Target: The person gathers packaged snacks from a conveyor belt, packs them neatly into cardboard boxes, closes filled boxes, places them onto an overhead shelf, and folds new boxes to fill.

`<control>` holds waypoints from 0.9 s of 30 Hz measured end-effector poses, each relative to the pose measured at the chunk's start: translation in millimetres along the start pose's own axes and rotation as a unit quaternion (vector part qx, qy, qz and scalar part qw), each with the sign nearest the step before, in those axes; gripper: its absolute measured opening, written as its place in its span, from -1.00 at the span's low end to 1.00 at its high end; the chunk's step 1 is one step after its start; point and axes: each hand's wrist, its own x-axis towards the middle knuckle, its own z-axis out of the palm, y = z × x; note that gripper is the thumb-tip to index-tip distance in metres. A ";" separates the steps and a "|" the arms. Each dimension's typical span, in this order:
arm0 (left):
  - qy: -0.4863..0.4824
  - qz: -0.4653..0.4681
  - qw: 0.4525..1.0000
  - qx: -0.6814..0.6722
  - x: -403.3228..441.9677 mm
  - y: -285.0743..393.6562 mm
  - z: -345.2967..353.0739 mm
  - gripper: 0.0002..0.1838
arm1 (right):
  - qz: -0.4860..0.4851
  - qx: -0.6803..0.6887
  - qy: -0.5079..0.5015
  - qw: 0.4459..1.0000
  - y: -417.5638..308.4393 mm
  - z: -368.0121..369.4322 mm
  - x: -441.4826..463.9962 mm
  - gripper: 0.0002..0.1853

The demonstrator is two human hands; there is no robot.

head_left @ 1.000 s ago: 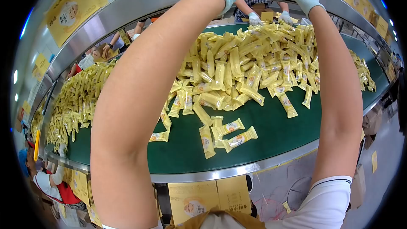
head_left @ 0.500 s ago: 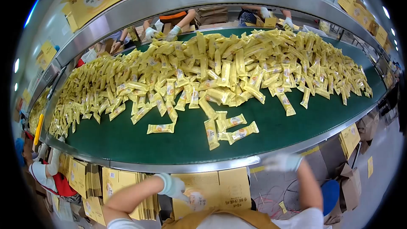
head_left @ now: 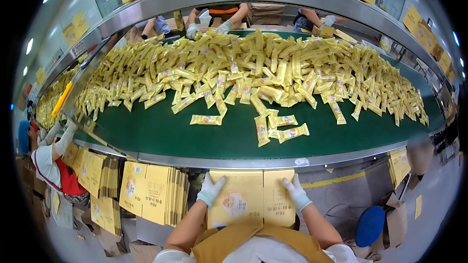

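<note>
Spanning the station, the belt [head_left: 161, 139] bears a broad heap of yellow packets [head_left: 273, 63]. Left of the worker [head_left: 258, 248] stands a carton stack [head_left: 146, 190]. One carton [head_left: 246, 190] sits before the worker, just below the belt's near edge. Gloved left hand [head_left: 211, 191] grasps its left side; right hand [head_left: 296, 192] grasps its right side.
</note>
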 end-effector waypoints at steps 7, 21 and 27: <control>0.099 0.175 0.930 -0.307 -67.8 26.2 -23.6 -0.46 | -0.271 0.202 0.001 0.941 -15.1 -11.9 -62.0 -0.24; -0.444 0.555 0.703 -0.028 -111.9 91.4 -44.8 -0.50 | -0.323 0.229 0.284 0.873 -34.3 -35.4 -53.3 -0.32; -0.314 0.712 0.628 -0.003 -105.8 94.1 -31.0 -0.53 | -0.234 0.217 0.213 0.923 -33.4 -55.3 -79.4 -0.53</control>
